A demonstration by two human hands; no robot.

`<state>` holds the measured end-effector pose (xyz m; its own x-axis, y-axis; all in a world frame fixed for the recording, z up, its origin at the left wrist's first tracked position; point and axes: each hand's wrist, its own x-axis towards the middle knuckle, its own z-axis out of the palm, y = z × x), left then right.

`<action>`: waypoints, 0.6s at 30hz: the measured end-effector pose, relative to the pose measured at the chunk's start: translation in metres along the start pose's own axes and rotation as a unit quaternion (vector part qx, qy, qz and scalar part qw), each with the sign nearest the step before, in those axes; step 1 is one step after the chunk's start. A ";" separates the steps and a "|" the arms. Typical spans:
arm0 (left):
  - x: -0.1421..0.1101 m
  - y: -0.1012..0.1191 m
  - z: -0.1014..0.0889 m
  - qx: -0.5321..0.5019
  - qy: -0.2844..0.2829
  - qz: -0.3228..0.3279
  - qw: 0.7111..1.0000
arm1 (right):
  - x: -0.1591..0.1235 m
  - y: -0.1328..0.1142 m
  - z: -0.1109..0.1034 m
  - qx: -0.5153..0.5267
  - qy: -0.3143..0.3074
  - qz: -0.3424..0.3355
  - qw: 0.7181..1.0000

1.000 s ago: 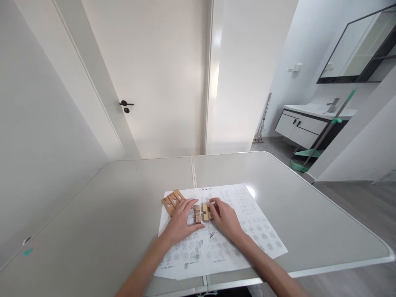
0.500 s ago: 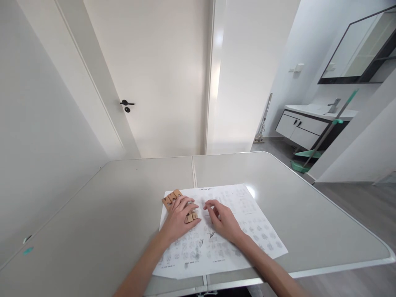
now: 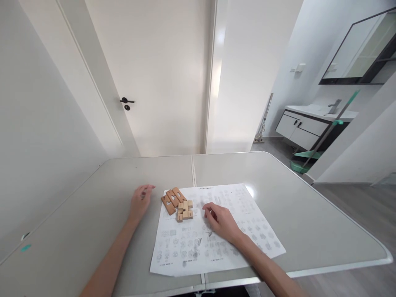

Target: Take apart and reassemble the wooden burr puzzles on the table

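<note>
Three flat wooden plates with cut-outs lie side by side over the upper left part of a printed paper sheet. Against their lower right end sits a cluster of lighter wooden blocks, in an H-like outline. My left hand is left of the plates, over the bare tabletop, its fingers loosely bent and apart, holding nothing. On the sheet, to the right of the blocks, rests my right hand. Its fingers are curled loosely with a small gap to the thumb, and I see nothing in them.
The grey folding table has a seam down its middle and a pale metal edge. Beyond it stands a white door with a black handle. At right, a broom and dustpan lean near a washbasin cabinet.
My left hand has lifted off the wooden pieces and moved left onto the table side, uncovering the plates and blocks. My right hand has stayed nearly in place.
</note>
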<state>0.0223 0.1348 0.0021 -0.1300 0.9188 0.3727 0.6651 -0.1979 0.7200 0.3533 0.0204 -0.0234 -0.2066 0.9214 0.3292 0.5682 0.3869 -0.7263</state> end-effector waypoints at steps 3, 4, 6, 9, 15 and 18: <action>0.004 -0.010 -0.001 -0.001 0.000 -0.032 0.999 | 0.000 0.001 0.000 -0.001 -0.004 0.004 1.000; 0.003 -0.010 -0.001 0.001 -0.001 -0.036 0.999 | 0.000 0.000 0.000 -0.002 -0.004 0.005 1.000; 0.001 -0.008 0.002 0.009 -0.010 -0.040 0.999 | -0.001 0.000 0.000 -0.003 -0.006 0.007 1.000; -0.003 -0.003 0.004 0.019 -0.029 -0.032 0.999 | -0.001 0.000 -0.001 -0.004 -0.008 0.010 1.000; -0.005 -0.003 0.006 0.032 -0.058 -0.009 0.998 | -0.002 0.001 -0.004 0.005 0.003 0.019 1.000; -0.005 -0.005 0.007 0.040 -0.065 0.002 0.997 | -0.002 0.001 -0.005 0.008 0.011 0.025 1.000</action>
<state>0.0248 0.1335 -0.0077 -0.0341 0.9553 0.2937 0.7233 -0.1792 0.6669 0.3584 0.0194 -0.0219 -0.1598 0.9388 0.3050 0.5651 0.3404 -0.7515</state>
